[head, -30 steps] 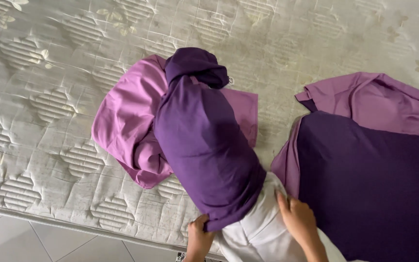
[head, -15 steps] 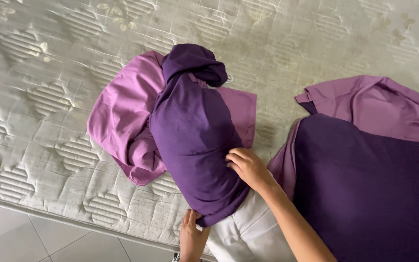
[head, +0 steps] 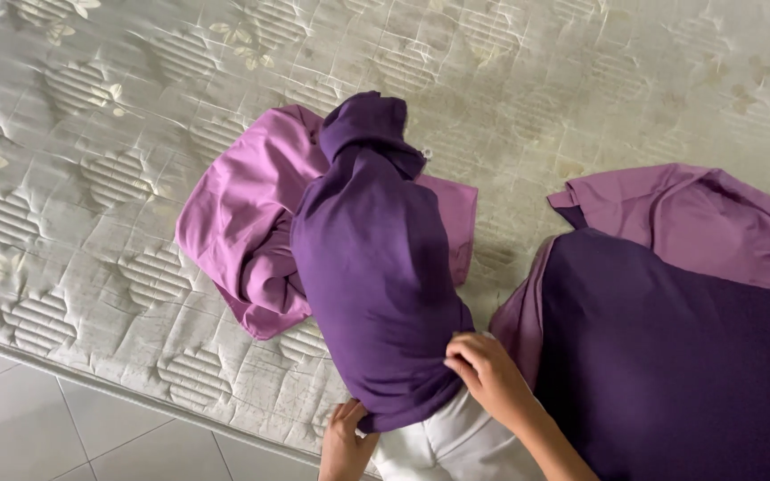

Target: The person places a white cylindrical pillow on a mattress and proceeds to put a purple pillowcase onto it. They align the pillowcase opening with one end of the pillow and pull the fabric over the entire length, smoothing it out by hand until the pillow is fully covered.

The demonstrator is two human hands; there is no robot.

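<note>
**Both hands grip the open end of a dark purple pillowcase**

The dark purple pillowcase [head: 376, 285] lies on the mattress [head: 91, 223], at its near edge, and covers most of a white pillow [head: 443, 450]. The left hand [head: 347, 438] is closed on the near hem from below. The right hand [head: 483, 374] pinches the same hem, with fingers curled tight. A light purple cloth [head: 242, 223] lies under the pillowcase. On the right lies another dark purple sheet [head: 670, 356].

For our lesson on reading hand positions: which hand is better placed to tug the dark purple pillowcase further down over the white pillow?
Probably the right hand: it grips the dark purple pillowcase hem, over the white pillow.
</note>
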